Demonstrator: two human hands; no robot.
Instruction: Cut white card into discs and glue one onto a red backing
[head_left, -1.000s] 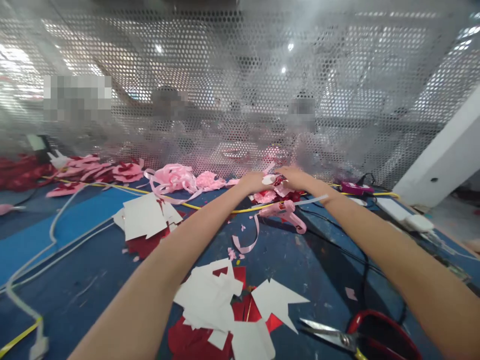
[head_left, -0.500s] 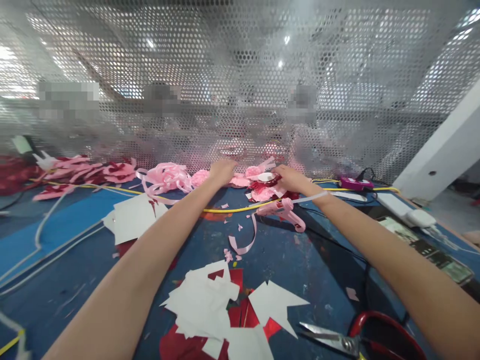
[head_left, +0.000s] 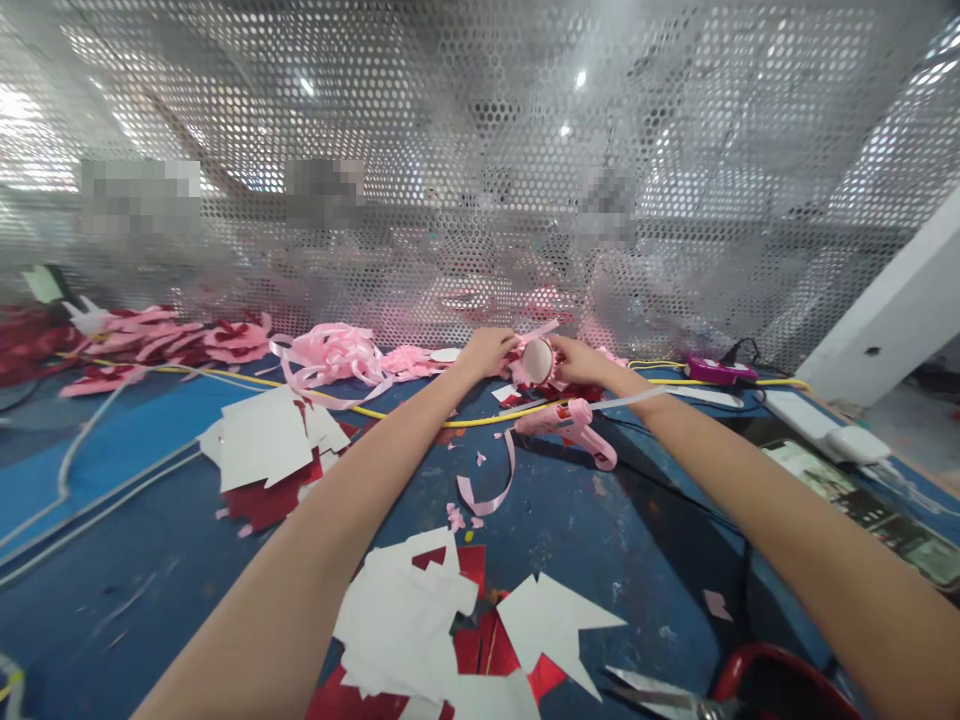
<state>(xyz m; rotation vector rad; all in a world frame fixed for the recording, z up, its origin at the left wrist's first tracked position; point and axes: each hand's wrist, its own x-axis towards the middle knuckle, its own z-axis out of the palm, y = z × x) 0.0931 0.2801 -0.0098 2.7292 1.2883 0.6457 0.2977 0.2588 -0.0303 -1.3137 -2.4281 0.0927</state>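
At the back of the table my two hands are together at a cluster of pink and red ruffled paper rosettes. My right hand (head_left: 581, 362) is closed on a rosette (head_left: 538, 361) whose round white back faces me. My left hand (head_left: 489, 352) is at the other side of this rosette, its fingers bent around pink ruffled edges and partly hidden. Just in front lies a pink glue gun (head_left: 566, 424) with a pale glue stick (head_left: 630, 397) in its rear. Left of my left hand rest another pink rosette (head_left: 409, 362) and a white disc (head_left: 445, 355).
Pink ribbon (head_left: 337, 355) is heaped at the back left, near red and pink cutouts (head_left: 165, 340). White-backed red paper scraps (head_left: 409, 610) and red-handled scissors (head_left: 660, 690) lie in front. A yellow cable (head_left: 480, 422) crosses the table; a perforated metal screen (head_left: 480, 200) stands behind.
My left hand has moved right, toward my right hand, uncovering a white disc and a pink rosette. The rosette at my right hand has tipped up so its white back faces me.
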